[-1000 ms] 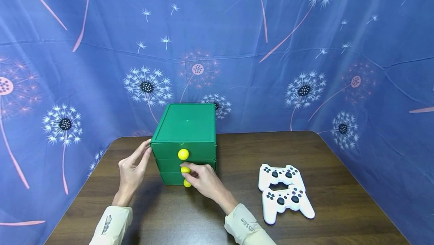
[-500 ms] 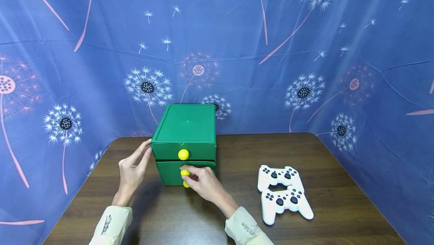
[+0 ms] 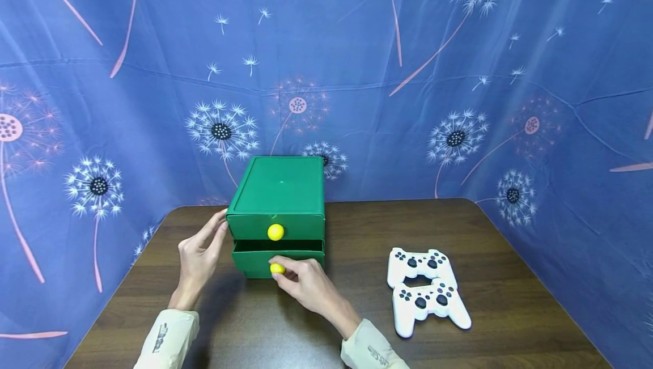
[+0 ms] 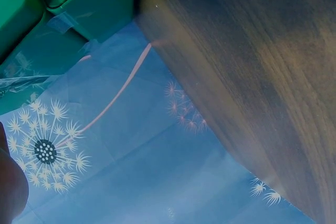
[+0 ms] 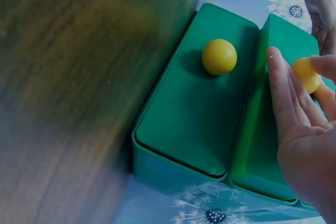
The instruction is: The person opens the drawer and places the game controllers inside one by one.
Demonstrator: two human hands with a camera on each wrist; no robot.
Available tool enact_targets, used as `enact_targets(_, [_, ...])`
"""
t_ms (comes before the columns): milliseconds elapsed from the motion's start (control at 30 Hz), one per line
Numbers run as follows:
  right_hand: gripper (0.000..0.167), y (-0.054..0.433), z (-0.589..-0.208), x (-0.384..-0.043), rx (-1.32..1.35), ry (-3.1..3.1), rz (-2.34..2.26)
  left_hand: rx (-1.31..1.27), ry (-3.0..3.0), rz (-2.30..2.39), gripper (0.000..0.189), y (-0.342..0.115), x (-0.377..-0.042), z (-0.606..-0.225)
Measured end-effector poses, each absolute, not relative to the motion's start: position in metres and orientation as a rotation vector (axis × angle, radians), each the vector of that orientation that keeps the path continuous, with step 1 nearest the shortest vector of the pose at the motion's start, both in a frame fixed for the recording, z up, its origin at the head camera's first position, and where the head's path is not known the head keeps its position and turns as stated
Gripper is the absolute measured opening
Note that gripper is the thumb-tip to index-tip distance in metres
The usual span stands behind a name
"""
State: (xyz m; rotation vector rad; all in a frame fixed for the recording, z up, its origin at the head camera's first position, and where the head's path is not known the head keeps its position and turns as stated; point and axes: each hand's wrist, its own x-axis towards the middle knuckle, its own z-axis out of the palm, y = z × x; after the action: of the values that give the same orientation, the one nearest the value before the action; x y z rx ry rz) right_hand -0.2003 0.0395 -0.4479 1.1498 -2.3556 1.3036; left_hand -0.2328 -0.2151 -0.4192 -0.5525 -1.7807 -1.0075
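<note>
A green drawer cabinet [image 3: 280, 185] with round yellow knobs stands on the table. Thumb and fingers of my right hand [image 3: 311, 284] pinch the knob [image 3: 277, 268] of the middle drawer [image 3: 250, 260], which is pulled partway out, with a dark gap above its front. My left hand [image 3: 199, 253] rests its extended fingers against the cabinet's upper left side. Above, the top drawer's knob [image 3: 275, 232] is untouched and that drawer is closed. In the right wrist view the bottom drawer's knob [image 5: 219, 57] shows; the head view hides it. The drawer's inside cannot be made out.
Two white game controllers [image 3: 431, 292] lie together on the brown wooden table [image 3: 510, 301], right of the cabinet. A blue dandelion-print cloth [image 3: 367, 131] hangs behind the table and along its sides.
The middle drawer has slid out toward me, its knob held in my right hand, which moved slightly down and nearer. My left hand has stayed at the cabinet's side.
</note>
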Motion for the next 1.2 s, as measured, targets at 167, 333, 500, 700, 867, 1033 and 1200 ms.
enact_targets(167, [0.02,0.039,-0.45,-0.197,1.163,-2.331,1.316,-0.543,-1.775,-1.003,0.045,-0.215,-0.233,-0.419])
enact_targets(333, [0.02,0.039,-0.452,-0.195,1.173,-2.298,1.347,-0.549,-1.774,-1.005,0.047,-0.215,-0.233,-0.42])
enact_targets(500, [0.02,0.04,-0.453,-0.192,1.173,-2.299,1.359,-0.558,-1.777,-1.003,0.049,-0.215,-0.234,-0.42])
enact_targets(700, [0.021,0.04,-0.453,-0.188,1.181,-2.296,1.365,-0.557,-1.779,-0.989,0.048,-0.216,-0.234,-0.421])
enact_targets(867, [0.021,0.041,-0.455,-0.184,1.189,-2.269,1.35,-0.557,-1.783,-0.984,0.049,-0.215,-0.234,-0.421])
enact_targets(1033, [0.02,0.041,-0.457,-0.18,1.197,-2.245,1.335,-0.556,-1.785,-0.985,0.049,-0.215,-0.234,-0.42])
enact_targets(1200, [0.021,0.041,-0.459,-0.176,1.22,-2.221,1.341,-0.555,-1.78,-0.976,0.047,-0.216,-0.234,-0.42])
